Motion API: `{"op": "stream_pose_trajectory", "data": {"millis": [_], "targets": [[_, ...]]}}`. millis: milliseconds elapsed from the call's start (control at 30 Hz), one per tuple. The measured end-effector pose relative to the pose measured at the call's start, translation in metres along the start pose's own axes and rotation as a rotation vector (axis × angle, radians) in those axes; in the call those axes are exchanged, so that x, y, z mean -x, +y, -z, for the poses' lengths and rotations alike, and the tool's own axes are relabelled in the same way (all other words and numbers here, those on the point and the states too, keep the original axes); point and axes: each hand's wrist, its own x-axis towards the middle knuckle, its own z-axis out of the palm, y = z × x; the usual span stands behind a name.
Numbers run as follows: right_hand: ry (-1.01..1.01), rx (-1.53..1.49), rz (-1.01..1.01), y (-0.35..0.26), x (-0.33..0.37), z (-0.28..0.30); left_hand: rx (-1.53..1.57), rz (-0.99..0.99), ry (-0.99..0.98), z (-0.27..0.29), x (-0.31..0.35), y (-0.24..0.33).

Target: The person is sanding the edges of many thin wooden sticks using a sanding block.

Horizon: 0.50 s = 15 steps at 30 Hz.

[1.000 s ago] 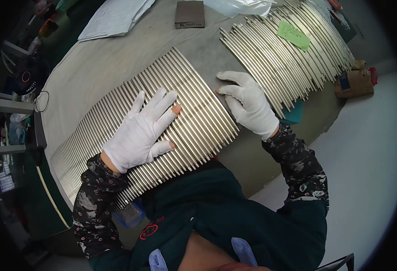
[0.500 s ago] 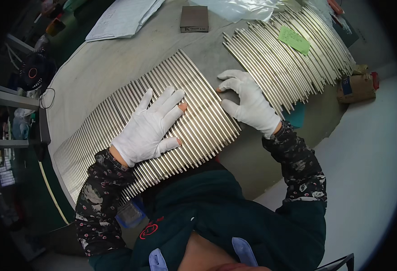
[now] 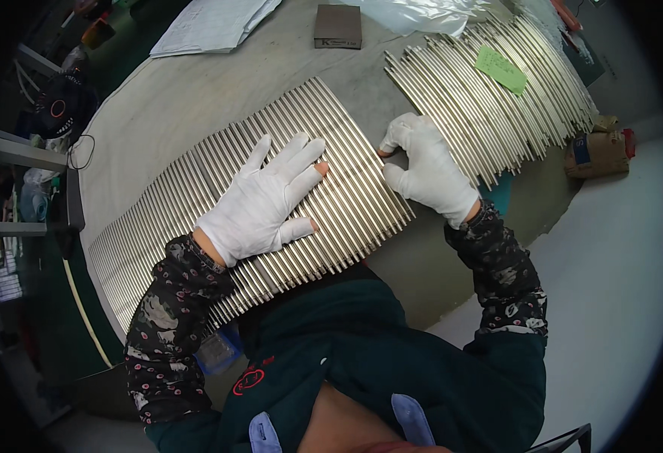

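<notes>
A wide row of thin, shiny metal rods (image 3: 358, 177) lies side by side across the table. My left hand (image 3: 259, 204), in a white glove with bare thumb and fingertip, rests flat on top of this row, fingers spread. At the row's right edge is my right hand (image 3: 431, 164), gloved the same way. Its fingers are bent, with a small gap between the fingertips and the thumb, and nothing shows in it. One bare fingertip is at or against the outermost rod; contact is hard to tell. Beyond it lies a second, uneven batch of metal rods (image 3: 490, 98) bearing a green paper note (image 3: 501, 69).
On the grey table (image 3: 150, 136), a brown block (image 3: 338, 26) and white papers (image 3: 214, 26) lie at the back. Clear plastic sheeting (image 3: 414, 13) is near the far batch. A brown package (image 3: 599, 153) sits at the right edge. Shelving (image 3: 26, 158) stands at the left.
My right hand's fingers have curled in more, narrowing the gap to the thumb. The whole view has shifted slightly; my left hand stays flat on the rods.
</notes>
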Motion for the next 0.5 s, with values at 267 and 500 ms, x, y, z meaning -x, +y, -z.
{"op": "stream_pose_trajectory", "data": {"millis": [267,500], "targets": [[0.037,-0.222,0.039,0.025,-0.009,-0.004,0.003,-0.043,0.051,-0.003,-0.009,-0.007],[0.136,-0.161,0.059,0.021,-0.003,-0.008,0.008,-0.035,0.061,-0.001,-0.019,0.003]]}}
